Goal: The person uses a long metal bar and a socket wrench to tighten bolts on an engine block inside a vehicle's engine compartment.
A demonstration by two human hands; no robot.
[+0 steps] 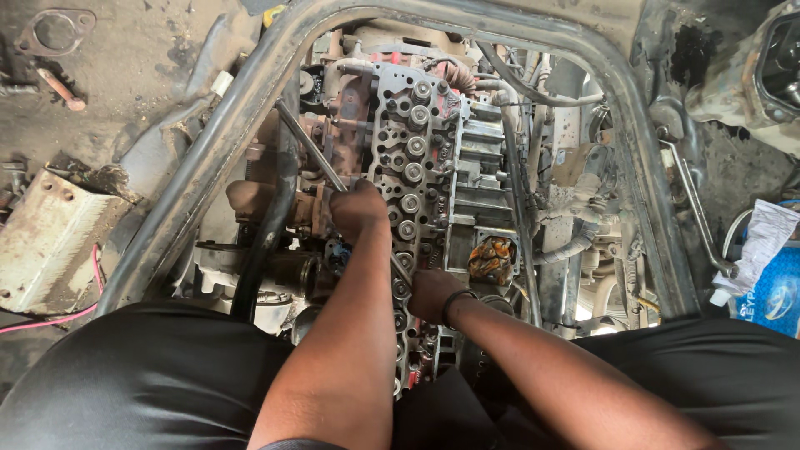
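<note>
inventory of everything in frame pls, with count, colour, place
engine cylinder head: 1, grey with oily rust tints, centre, running top to bottom
long metal bar: 1, steel grey, slanting from upper left down to the left hand
curved frame tube: 1, worn grey, arching around the engine bay
black hose: 1, black, left of the engine
wiring and pipes: several, grey and beige, right of the cylinder head
metal box: 1, rusty off-white, on the ground at left
gasket: 1, grey, top left on the ground
blue packet: 1, blue and white, right edge
left hand: gripping the bar's lower end
right hand: resting on the cylinder head, black wristband
</note>
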